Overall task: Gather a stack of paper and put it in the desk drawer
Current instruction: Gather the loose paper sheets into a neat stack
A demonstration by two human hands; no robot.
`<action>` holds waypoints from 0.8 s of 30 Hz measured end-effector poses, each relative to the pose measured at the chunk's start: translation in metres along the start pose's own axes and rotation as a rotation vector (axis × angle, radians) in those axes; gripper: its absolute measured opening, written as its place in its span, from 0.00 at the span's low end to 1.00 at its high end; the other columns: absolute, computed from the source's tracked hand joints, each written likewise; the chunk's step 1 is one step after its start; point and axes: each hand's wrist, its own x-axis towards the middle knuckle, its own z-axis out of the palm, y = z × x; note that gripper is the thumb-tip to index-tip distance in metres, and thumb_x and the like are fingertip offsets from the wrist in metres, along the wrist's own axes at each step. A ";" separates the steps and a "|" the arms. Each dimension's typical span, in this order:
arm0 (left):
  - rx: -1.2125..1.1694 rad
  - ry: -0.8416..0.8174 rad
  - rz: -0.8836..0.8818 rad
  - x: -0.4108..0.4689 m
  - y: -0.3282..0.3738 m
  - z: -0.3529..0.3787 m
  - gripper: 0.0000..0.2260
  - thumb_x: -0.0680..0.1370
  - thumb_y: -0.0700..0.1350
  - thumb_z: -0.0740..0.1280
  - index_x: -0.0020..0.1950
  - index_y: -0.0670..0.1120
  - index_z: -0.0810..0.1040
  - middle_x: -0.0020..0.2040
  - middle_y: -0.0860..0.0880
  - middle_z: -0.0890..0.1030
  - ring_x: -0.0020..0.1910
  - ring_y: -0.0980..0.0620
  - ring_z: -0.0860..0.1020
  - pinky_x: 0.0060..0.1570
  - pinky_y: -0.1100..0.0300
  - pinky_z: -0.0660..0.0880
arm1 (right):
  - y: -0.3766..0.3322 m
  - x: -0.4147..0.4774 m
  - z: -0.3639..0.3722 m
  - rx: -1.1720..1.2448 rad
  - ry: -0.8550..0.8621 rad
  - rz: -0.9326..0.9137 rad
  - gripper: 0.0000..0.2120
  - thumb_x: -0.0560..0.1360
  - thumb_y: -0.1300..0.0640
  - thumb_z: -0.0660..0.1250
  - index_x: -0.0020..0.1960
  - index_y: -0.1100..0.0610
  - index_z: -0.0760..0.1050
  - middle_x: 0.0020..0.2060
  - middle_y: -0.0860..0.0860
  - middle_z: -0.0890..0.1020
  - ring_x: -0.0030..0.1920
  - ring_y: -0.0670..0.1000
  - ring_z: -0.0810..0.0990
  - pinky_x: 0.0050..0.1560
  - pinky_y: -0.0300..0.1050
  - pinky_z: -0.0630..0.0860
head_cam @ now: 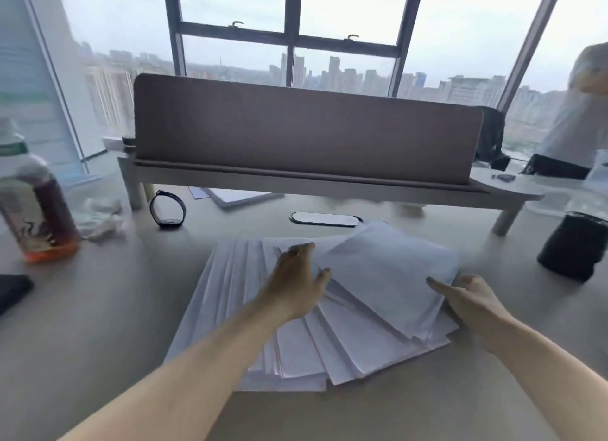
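1. The paper [345,309] lies fanned out on the bench [115,309], in the near middle, with its sheets spread like a fan.
2. The left hand [296,282] rests released on the sheets, fingers spread; the right hand [467,299] is also released, touching the right edge of the top sheets.
3. At far left stands a bottle [33,207], with crumpled tissue [102,217] and a wristband [167,210] beside it.
4. A black cup [575,246] stands at right, near the paper.
5. A brown divider [306,131] on a raised shelf [329,185] closes the far side.
6. The bench is free near the person, left of the fan.
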 end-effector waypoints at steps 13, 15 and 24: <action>-0.198 -0.175 -0.402 0.069 0.040 0.023 0.19 0.75 0.50 0.68 0.59 0.39 0.78 0.59 0.41 0.81 0.52 0.42 0.81 0.43 0.58 0.72 | 0.011 0.028 0.016 0.114 0.003 0.040 0.43 0.62 0.62 0.85 0.72 0.57 0.68 0.53 0.52 0.82 0.56 0.60 0.85 0.60 0.62 0.81; -0.215 -0.197 -0.378 0.060 0.047 0.024 0.17 0.75 0.46 0.65 0.60 0.38 0.79 0.60 0.39 0.82 0.55 0.40 0.81 0.46 0.56 0.74 | 0.009 0.023 0.014 0.107 -0.026 0.048 0.43 0.63 0.64 0.84 0.73 0.59 0.68 0.57 0.52 0.83 0.56 0.60 0.85 0.60 0.61 0.81; -0.078 -0.161 -0.252 -0.042 0.030 0.005 0.24 0.80 0.59 0.62 0.70 0.45 0.68 0.66 0.46 0.74 0.64 0.43 0.74 0.57 0.53 0.71 | -0.014 -0.003 0.001 0.048 -0.249 -0.086 0.49 0.71 0.61 0.80 0.83 0.61 0.54 0.75 0.58 0.74 0.67 0.58 0.77 0.66 0.56 0.76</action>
